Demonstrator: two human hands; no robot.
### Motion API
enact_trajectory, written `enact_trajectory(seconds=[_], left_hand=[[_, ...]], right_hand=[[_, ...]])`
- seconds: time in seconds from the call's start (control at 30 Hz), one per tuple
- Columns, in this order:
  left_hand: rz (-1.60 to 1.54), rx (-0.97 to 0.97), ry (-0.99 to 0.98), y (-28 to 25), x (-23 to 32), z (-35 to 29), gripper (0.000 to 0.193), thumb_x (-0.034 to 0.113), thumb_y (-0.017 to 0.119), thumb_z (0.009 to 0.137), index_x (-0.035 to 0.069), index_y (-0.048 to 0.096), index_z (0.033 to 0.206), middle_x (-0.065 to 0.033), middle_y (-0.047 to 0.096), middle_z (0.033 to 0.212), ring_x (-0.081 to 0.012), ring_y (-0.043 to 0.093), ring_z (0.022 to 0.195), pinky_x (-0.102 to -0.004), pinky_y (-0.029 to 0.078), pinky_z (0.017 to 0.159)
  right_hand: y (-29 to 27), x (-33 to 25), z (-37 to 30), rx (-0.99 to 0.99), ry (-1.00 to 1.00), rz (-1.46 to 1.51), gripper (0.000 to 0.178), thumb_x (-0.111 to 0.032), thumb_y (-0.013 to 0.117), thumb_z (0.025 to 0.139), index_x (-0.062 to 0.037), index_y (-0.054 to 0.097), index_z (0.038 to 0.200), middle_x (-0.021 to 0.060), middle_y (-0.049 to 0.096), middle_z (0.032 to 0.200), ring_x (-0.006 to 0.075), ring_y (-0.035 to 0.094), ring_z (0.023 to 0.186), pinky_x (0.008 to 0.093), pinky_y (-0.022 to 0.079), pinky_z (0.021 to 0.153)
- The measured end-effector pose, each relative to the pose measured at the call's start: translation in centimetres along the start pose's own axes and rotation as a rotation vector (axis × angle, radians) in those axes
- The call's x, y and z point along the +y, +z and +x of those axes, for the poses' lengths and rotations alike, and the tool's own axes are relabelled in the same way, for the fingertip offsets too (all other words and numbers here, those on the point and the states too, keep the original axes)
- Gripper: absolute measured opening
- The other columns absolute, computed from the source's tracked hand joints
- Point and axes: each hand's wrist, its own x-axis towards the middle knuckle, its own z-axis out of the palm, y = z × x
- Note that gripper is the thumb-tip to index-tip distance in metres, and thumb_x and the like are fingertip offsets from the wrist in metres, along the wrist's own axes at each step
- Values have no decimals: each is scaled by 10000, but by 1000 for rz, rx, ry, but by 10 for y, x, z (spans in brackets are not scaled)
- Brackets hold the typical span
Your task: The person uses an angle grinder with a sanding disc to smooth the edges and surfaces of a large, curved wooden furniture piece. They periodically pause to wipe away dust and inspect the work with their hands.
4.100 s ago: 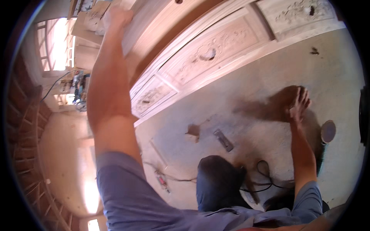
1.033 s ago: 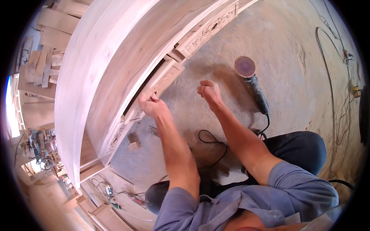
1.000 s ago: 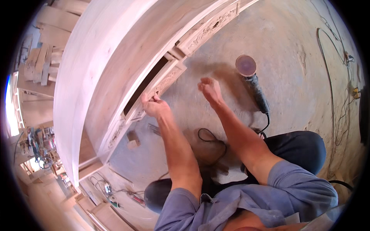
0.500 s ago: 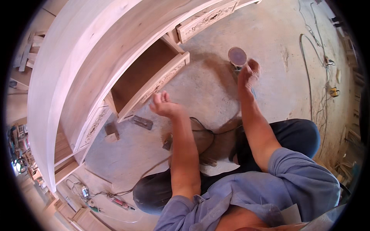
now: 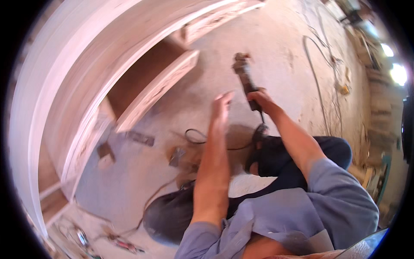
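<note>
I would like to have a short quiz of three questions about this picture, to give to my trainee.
1. Which hand holds the power tool?
2. True or false: the drawer is shut.
3. Where is the left hand? A) inside the drawer; B) on the power tool; C) apart from both.

Key:
1. The right hand.
2. False; it stands open.
3. C.

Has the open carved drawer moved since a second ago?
Yes: the carved drawer has slid farther out from the wooden cabinet, exposing more of its interior.
</note>
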Motion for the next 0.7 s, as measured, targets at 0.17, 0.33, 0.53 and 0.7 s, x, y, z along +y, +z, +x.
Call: enact_trajectory(seconds=[0.17,0.33,0.53,0.7], left_hand=[[-178,-422,32,24,36,-19,333,262,723,826,21,698,1055,-80,675,1026,-185,600,1024,-386,415,948],[-20,-318,327,42,82,-68,321,133,779,785,-47,691,1035,-112,705,940,-184,653,862,-315,501,797],[-209,-298,574,41,106,-100,452,412,500,1043,-15,648,1043,-32,629,871,-125,560,771,-280,474,725],[-443,-199,440,9,108,-120,556,546,486,1010,20,624,1123,-98,680,977,-182,653,852,-321,529,765]], right_hand=[[25,-43,-108,-376,-62,498,515,-202,668,627,30,603,1083,166,667,842,272,652,660,384,553,604],[22,-117,-135,-192,-268,-115,533,-149,712,621,19,582,1110,156,667,902,256,661,815,341,528,725],[41,-180,-163,-261,-247,-12,480,-90,682,621,0,559,1077,118,638,903,217,649,736,360,554,695],[82,-187,-167,-570,-197,45,597,-167,694,625,33,537,1166,124,637,906,230,648,731,355,564,700]])
